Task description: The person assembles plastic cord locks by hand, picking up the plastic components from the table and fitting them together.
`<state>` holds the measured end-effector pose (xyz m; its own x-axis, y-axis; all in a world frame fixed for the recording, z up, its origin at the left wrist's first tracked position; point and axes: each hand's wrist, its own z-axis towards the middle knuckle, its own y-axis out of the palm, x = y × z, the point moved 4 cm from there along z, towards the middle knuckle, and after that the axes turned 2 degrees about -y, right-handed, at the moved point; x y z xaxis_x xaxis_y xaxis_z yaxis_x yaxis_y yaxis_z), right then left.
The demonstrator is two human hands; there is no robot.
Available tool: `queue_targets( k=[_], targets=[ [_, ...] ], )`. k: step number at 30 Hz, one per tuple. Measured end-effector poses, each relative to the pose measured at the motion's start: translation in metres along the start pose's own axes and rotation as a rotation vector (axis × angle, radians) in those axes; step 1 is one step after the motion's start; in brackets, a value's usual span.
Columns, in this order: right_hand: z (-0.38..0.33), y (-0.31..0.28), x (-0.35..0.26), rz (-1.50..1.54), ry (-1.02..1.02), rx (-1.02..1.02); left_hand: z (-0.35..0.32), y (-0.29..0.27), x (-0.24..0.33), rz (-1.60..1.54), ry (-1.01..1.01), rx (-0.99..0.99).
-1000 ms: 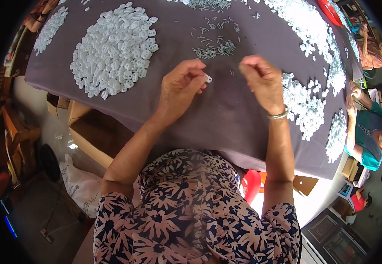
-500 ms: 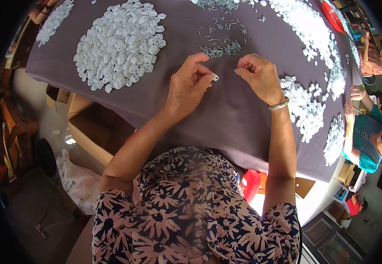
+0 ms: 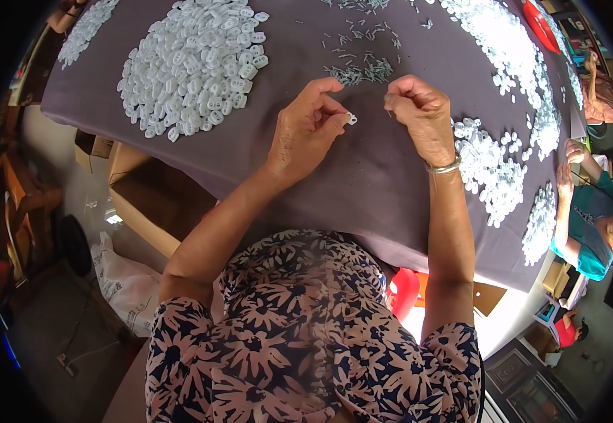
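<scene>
I see the left hand (image 3: 303, 137) pinching a small white plastic piece (image 3: 351, 119); the right hand (image 3: 423, 120), apart, curls inward, its grip unclear to me.

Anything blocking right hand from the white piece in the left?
Nothing visible. Between right hand and white piece, held in the left hand, is an open gap above the cloth; the grey pin pile lies beyond.

Here's the dark cloth-covered table (image 3: 370, 183), and it's loaded: a big heap of white plastic pieces (image 3: 188, 70) at upper left, slim grey pins (image 3: 363, 72) strewn at top centre, small white parts (image 3: 491, 168) heaped down the right, something red (image 3: 542, 28) at upper right!
</scene>
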<state>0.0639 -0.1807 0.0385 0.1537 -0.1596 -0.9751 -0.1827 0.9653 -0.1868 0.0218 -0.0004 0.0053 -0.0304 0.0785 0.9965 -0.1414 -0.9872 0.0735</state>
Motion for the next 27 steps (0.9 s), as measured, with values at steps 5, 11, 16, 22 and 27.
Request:
queue_targets(
  k=[5,11,16,22,27],
  targets=[
    [-0.005,0.003,0.006,0.297,0.121,-0.019,0.003,0.001,0.007,-0.01,0.003,0.034],
    [-0.008,0.015,0.009,0.287,0.05,-0.062,0.004,0.007,0.007,-0.139,-0.054,-0.005],
    [-0.009,0.016,0.003,0.068,0.004,-0.143,0.003,0.008,0.004,-0.166,-0.028,-0.019],
    [-0.008,0.017,-0.005,-0.101,-0.183,-0.25,0.002,0.008,0.001,-0.095,-0.025,-0.013],
    [-0.011,0.023,-0.013,-0.224,-0.203,-0.267,0.002,0.008,-0.001,-0.092,-0.011,-0.004]
  ],
)
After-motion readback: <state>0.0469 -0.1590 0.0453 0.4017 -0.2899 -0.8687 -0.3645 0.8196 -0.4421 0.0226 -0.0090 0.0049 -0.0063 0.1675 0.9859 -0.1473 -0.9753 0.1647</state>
